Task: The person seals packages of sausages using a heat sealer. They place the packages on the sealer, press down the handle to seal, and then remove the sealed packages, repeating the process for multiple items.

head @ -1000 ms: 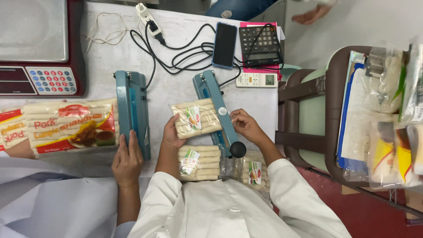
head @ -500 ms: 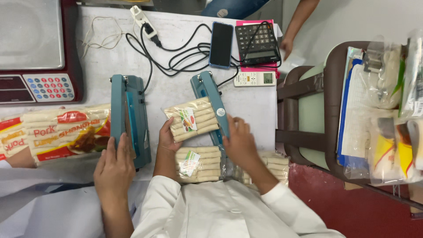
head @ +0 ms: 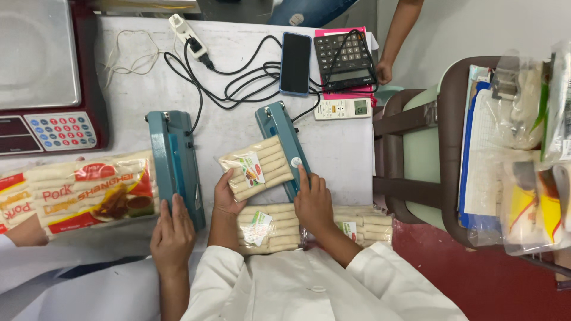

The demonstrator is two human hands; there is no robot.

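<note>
My left hand [head: 228, 195] holds a clear packet of pale spring rolls [head: 257, 168] by its near edge. The packet's right end lies in the jaw of a teal heat sealer [head: 284, 135]. My right hand [head: 313, 201] rests palm down on the near end of that sealer's arm, which is lowered. Two more packets of rolls [head: 267, 227] lie on the table edge just under my wrists. A co-worker's hand [head: 173, 233] rests on the near end of a second teal sealer [head: 175, 163] to the left.
A large printed bag of rolls [head: 89, 193] lies at the left. A weighing scale [head: 41, 77] sits at the far left; cables with a power strip [head: 196, 50], a phone [head: 295, 54], a calculator [head: 345, 59]. Another person's hand [head: 384, 72] touches the table edge. A chair [head: 416, 154] with bagged goods stands right.
My right hand slid along the sealer arm toward me and now presses it flat. The co-worker's hand shifted slightly at the left sealer's near end. The far person's hand moved beside the calculator.
</note>
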